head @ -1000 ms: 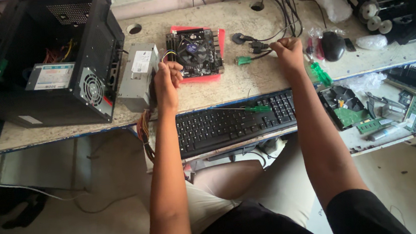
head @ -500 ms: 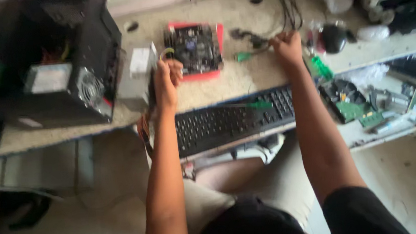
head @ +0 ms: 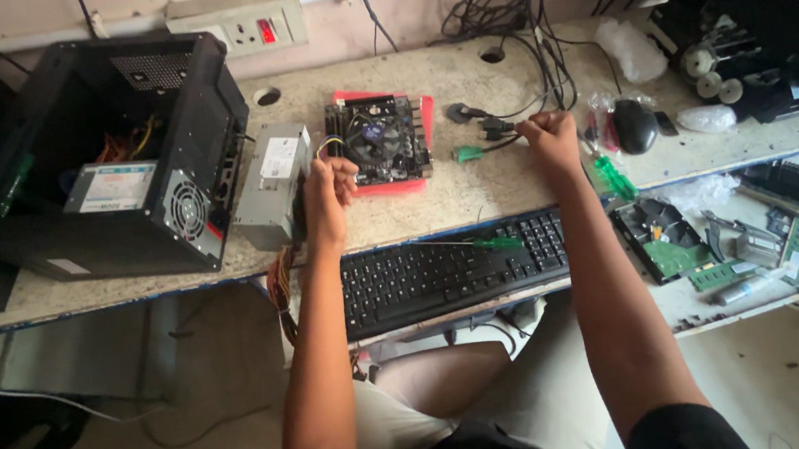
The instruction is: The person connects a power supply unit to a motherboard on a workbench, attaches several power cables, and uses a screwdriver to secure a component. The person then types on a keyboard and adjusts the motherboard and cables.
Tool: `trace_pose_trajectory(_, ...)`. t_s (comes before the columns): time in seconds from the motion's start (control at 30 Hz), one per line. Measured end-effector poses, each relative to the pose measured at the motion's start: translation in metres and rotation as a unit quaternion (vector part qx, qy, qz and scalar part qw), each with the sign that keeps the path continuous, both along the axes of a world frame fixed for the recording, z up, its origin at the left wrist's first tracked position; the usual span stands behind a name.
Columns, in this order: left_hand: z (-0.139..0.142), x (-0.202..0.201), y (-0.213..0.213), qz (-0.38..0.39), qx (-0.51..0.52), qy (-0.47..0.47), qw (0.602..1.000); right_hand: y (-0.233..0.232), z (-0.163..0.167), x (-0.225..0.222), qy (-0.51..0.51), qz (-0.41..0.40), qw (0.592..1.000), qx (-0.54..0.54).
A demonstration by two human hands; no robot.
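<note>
A motherboard (head: 381, 139) with a round fan lies on a red sheet at the middle of the bench. My left hand (head: 328, 194) is closed at its left edge, pinching thin coloured wires that run to the board's corner. My right hand (head: 551, 138) is closed on a black cable whose plugs (head: 492, 130) lie to the right of the board, next to a green connector (head: 468, 153). A grey power supply box (head: 272, 184) stands just left of my left hand.
An open black computer case (head: 114, 153) lies at the left. A black keyboard (head: 452, 270) with a green screwdriver (head: 488, 243) on it rests on my lap and the bench edge. A black mouse (head: 634, 124), tangled cables (head: 506, 13) and loose circuit boards (head: 681, 248) fill the right.
The view has shifted slightly and steadied after a blur. Both hands stay closed at nearly the same places beside the motherboard.
</note>
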State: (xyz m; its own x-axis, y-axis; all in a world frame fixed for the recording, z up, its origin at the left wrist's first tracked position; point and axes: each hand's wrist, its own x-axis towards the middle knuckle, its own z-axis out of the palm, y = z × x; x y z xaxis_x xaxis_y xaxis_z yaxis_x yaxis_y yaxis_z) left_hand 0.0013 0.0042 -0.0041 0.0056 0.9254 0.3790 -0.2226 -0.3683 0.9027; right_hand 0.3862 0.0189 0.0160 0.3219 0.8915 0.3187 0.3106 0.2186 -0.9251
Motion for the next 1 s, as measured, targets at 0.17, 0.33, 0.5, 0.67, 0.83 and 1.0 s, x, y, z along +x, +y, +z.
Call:
trace_pose_trajectory(0.17, 0.000, 0.003, -0.004, -0.009, 0.028, -0.005, 1.000, 0.003, -0.005, 0.004, -0.005, -0.001, 1.000, -0.007)
trace_pose_trajectory(0.33, 0.022, 0.009, -0.025, 0.056, 0.066, 0.001, 0.996, 0.002, -0.004, 0.004, -0.026, -0.004, 1.000, -0.002)
trace_pose_trajectory(0.5, 0.063, 0.005, -0.079, 0.190, 0.228, 0.148, 0.943, 0.002, -0.002, 0.000, 0.024, 0.002, 1.000, -0.008)
trace_pose_trajectory(0.67, 0.100, -0.014, -0.094, 0.384, 0.271, 0.441, 0.764, 0.003, -0.004, 0.001, 0.005, 0.003, 1.000, -0.008)
trace_pose_trajectory(0.83, 0.106, -0.034, -0.083, 0.478, 0.138, 0.510, 0.701, 0.004, -0.005, 0.003, 0.024, 0.006, 1.000, -0.002)
trace_pose_trajectory(1.0, 0.088, -0.046, -0.076, 0.432, 0.051, 0.477, 0.764, 0.003, -0.006, 0.002, 0.015, -0.001, 1.000, 0.010)
